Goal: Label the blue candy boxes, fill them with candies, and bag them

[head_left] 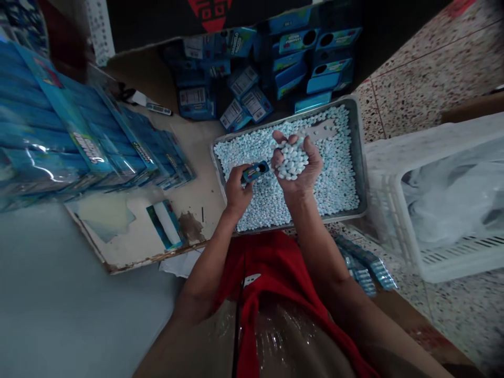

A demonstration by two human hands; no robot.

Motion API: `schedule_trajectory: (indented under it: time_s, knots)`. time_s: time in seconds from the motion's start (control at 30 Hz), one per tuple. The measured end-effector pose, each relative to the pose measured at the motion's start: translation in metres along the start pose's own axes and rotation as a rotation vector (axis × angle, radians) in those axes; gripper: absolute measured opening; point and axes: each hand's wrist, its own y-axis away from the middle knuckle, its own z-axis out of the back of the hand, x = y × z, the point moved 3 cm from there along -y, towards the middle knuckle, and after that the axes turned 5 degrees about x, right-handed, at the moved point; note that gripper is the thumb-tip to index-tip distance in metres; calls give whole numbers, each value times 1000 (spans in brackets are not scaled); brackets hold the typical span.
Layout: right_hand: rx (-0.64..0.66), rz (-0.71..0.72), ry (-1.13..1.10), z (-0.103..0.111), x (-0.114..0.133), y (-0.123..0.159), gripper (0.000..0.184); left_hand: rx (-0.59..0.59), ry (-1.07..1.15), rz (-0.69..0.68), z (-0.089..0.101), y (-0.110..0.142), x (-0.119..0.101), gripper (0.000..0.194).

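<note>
Small pale blue and white candies (271, 205) fill a shallow metal tray (363, 184) in front of me. My left hand (238, 191) grips a small blue candy box (255, 171) over the tray's left part; a dark round opening shows at its end. Just to the right, my right hand (305, 170) is cupped palm up around a heap of candies (292, 160). The heap lies close to the box's open end. Behind the hand, a patch of the tray's bottom shows at the upper right.
A large carton (157, 21) behind the tray holds several blue boxes (255, 102). Wrapped stacks of blue boxes (90, 147) stand at left, near an open display box (165, 224). A white plastic crate (394, 210) with clear bags stands right. Wrapped packs (370, 268) lie below it.
</note>
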Motion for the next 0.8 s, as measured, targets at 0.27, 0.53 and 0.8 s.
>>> schedule_trajectory:
  time_s: [0.27, 0.53, 0.8]
  knots:
    - [9, 162, 176, -28, -2, 8, 50, -28, 14, -21, 4, 2, -1, 42]
    - [30, 230, 408, -24, -8, 10, 67, -11, -12, 22, 2, 7, 6, 42]
    - [35, 251, 496, -27, -18, 21, 63, -34, 0, -3, 2, 5, 1, 38]
